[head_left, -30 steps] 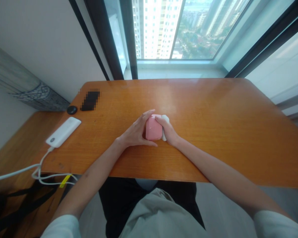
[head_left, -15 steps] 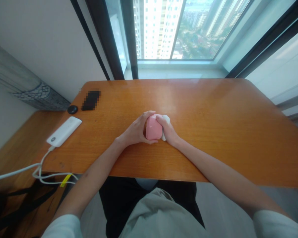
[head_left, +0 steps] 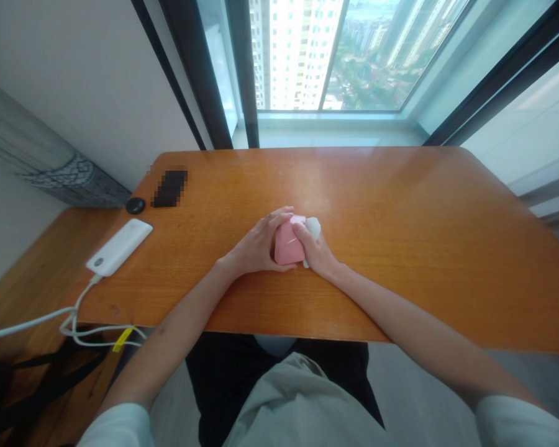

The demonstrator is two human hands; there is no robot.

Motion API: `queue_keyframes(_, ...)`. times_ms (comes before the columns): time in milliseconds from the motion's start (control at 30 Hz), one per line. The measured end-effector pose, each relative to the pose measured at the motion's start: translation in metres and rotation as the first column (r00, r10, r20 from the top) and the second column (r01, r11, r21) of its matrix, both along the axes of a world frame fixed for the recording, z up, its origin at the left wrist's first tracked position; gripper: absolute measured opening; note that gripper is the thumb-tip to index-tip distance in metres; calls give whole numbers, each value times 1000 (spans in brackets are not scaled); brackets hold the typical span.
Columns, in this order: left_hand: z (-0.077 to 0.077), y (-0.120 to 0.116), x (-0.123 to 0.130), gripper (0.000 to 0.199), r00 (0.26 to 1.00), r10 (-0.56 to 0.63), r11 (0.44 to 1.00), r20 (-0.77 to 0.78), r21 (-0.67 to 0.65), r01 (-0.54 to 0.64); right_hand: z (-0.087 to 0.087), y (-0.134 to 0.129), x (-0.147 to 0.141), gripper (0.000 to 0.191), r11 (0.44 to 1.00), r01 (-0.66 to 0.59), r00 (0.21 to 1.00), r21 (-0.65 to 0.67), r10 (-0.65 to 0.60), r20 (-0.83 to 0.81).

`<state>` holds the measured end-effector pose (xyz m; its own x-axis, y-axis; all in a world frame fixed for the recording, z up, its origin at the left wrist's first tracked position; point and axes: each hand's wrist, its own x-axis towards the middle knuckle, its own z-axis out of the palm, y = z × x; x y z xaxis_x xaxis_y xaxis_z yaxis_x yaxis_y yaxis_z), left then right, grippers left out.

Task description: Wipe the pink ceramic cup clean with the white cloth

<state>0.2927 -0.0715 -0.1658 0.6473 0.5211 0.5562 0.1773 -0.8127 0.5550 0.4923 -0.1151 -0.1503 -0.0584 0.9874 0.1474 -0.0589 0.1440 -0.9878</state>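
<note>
A small pink box-shaped object [head_left: 289, 244] with rounded edges is between my hands, above the middle of the table. My left hand [head_left: 265, 241] is closed around its left side, fingers over the far edge and thumb along the near edge. From the right, my right hand [head_left: 319, 249] presses its thumb on the pink face. A soft white wad [head_left: 313, 228], like a tissue or cloth, bulges out between that hand and the box's right side. The fingers of my right hand are mostly hidden behind the box and wad.
On the left of the wooden table [head_left: 400, 248] lie a white power bank [head_left: 120, 247] with a white cable [head_left: 77, 310], a round black object [head_left: 135, 205] and a blurred-out black item [head_left: 169, 189]. A window [head_left: 326, 56] is beyond the far edge.
The pink box has tilted slightly in my hands, and its top shows a little more. The white wad and my right hand have shifted slightly along its right side.
</note>
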Motion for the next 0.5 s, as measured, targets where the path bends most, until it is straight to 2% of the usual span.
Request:
queue_keyframes(167, 8, -6, 4, 125, 994, 88, 986, -61, -139, -95, 8, 9, 1, 60, 995, -15, 998, -101, 8, -67)
queue_keyframes(267, 11, -8, 6, 123, 994, 100, 970, -47, -217, -108, 12, 11, 1, 63, 992, -16, 996, -127, 4, -93)
queue_keyframes(500, 13, -7, 4, 121, 995, 80, 982, -58, -170, -89, 10, 8, 0, 65, 990, 5, 997, -139, -16, -76)
